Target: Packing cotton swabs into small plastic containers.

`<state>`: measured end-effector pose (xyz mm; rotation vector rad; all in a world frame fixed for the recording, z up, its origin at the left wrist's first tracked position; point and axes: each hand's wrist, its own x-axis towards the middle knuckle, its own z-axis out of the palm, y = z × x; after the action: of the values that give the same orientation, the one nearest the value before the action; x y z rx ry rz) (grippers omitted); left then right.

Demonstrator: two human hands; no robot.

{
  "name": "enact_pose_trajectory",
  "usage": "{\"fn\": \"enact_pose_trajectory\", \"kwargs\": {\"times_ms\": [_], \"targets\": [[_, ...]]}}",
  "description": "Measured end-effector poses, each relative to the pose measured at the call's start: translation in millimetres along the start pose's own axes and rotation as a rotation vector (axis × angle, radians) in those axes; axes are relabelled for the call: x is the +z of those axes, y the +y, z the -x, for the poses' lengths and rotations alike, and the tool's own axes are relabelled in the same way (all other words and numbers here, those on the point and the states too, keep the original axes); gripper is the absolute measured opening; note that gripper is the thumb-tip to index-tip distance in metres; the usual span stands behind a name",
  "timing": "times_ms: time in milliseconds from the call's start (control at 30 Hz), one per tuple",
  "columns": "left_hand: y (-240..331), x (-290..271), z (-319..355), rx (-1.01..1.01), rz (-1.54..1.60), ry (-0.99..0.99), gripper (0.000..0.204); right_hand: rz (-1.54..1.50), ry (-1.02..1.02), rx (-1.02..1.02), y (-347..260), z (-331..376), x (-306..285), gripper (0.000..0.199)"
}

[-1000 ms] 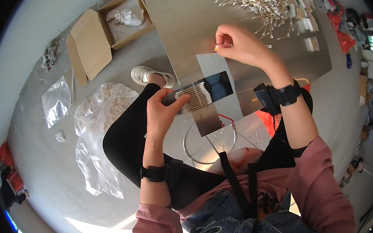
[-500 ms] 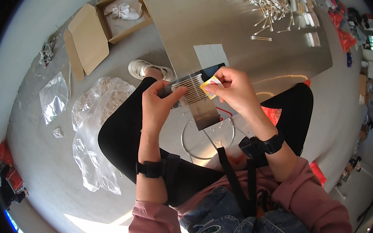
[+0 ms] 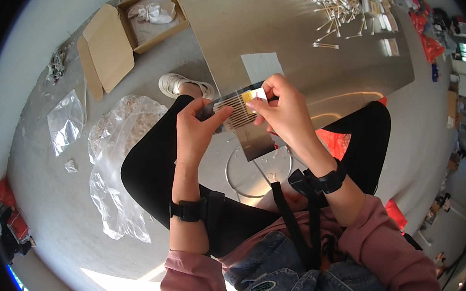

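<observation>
My left hand [image 3: 196,130] grips the left end of a small clear packet of thin sticks [image 3: 235,112], held above my lap in front of the table edge. My right hand [image 3: 283,112] pinches a small white and yellow slip [image 3: 255,95] at the packet's upper right corner. Both wrists wear black bands. A grey card-like sheet [image 3: 259,145] hangs just below the packet, partly behind my right hand.
A grey table [image 3: 287,34] carries a heap of thin white sticks [image 3: 334,2] and a pale square sheet [image 3: 262,66]. On the floor to the left stand an opened cardboard box [image 3: 144,18] and crumpled clear plastic bags [image 3: 115,157]. A round metal ring [image 3: 255,172] lies under my hands.
My right hand came down from the table to the packet and now pinches the slip at its corner. My left hand kept hold of the packet and shifted slightly.
</observation>
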<state>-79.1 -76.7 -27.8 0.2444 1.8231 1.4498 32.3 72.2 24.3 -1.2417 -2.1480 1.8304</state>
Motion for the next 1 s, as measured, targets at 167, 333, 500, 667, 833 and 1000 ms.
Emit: {"fn": "enact_pose_trajectory", "kwargs": {"times_ms": [167,333,500,667,833,1000], "targets": [[0,0,1,-0.011,0.0,-0.007,0.024,0.007,0.031,0.012,0,6,-1,0.015],[1,0,2,-0.004,-0.002,-0.009,0.024,0.093,0.062,-0.12,10,7,4,0.013],[0,1,1,-0.007,0.006,-0.002,0.026,-0.103,0.166,-0.028,6,9,18,0.012],[-1,-1,1,-0.008,-0.005,0.006,0.025,-0.04,0.131,-0.038,5,17,25,0.012],[1,1,1,-0.012,0.002,0.005,0.025,0.162,0.205,-0.271,23,19,25,0.01],[0,1,2,-0.011,-0.024,0.028,0.027,0.338,0.247,-0.307,18,24,27,0.009]]}}
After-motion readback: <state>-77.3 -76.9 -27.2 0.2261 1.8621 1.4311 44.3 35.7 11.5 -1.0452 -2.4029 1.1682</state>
